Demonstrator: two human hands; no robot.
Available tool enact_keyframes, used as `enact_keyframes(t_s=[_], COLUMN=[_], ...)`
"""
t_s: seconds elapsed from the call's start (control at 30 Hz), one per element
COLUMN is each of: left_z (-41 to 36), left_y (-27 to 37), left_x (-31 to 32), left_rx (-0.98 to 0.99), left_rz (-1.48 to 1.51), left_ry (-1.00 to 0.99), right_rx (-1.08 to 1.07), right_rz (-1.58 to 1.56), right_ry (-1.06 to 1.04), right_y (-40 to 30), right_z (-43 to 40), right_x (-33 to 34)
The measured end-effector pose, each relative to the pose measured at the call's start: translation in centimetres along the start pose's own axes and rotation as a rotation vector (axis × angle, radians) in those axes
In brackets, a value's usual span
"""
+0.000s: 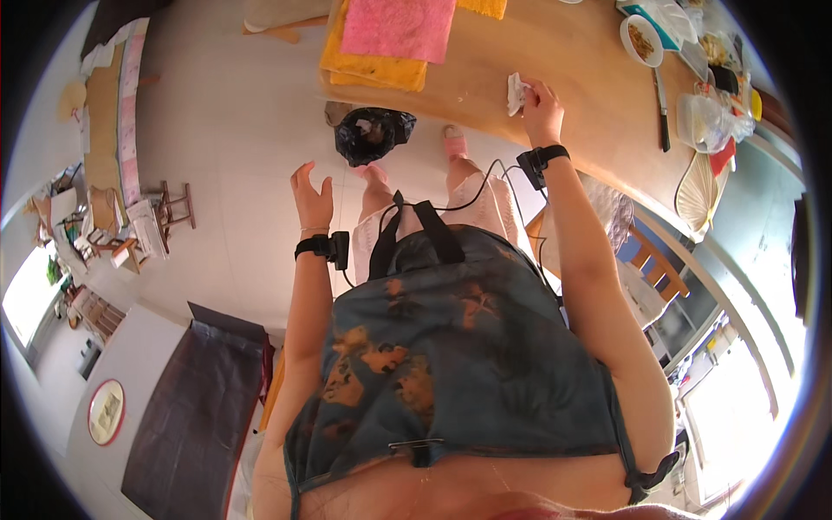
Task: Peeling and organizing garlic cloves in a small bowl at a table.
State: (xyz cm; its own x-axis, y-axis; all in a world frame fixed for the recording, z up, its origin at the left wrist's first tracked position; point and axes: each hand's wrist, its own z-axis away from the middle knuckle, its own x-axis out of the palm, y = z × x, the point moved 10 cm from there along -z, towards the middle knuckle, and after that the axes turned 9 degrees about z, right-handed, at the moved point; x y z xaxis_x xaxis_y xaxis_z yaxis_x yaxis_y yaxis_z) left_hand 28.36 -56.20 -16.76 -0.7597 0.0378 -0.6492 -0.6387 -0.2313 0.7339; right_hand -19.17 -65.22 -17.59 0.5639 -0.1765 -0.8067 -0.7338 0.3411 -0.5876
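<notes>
My right hand (543,110) grips a crumpled white tissue (515,95) at the front edge of the wooden table (585,78). A few small crumbs lie on the tabletop to the left of the tissue. My left hand (312,197) hangs in the air over the floor, its fingers apart and nothing in it. Beyond that hand, a bin lined with a black plastic bag (356,151) stands on the floor below the table's edge. Some pale waste shows inside it.
Folded yellow cloths (377,77) and a pink cloth (398,29) lie on the table. Farther right are a bowl of food (641,41), a knife (662,114), a clear plastic container (702,123) and a hand fan (699,192). A wooden chair (656,260) stands by the table's right side.
</notes>
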Motion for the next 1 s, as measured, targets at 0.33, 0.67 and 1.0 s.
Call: enact_keyframes(t_s=[0.33, 0.67, 1.0], left_z=[-2.2, 3.3, 5.0], left_y=[-9.0, -15.7, -12.8], left_x=[-9.5, -15.0, -10.4], left_rx=[0.033, -0.137, -0.067], left_rz=[-0.074, -0.089, -0.083], left_ry=[-0.100, 0.010, -0.067], right_rx=[-0.169, -0.200, -0.201], right_rz=[0.201, 0.306, 0.237], right_ry=[0.220, 0.224, 0.202], right_y=[-8.5, -10.4, -10.9], right_z=[4.6, 6.3, 6.7], right_x=[4.7, 6.3, 6.5])
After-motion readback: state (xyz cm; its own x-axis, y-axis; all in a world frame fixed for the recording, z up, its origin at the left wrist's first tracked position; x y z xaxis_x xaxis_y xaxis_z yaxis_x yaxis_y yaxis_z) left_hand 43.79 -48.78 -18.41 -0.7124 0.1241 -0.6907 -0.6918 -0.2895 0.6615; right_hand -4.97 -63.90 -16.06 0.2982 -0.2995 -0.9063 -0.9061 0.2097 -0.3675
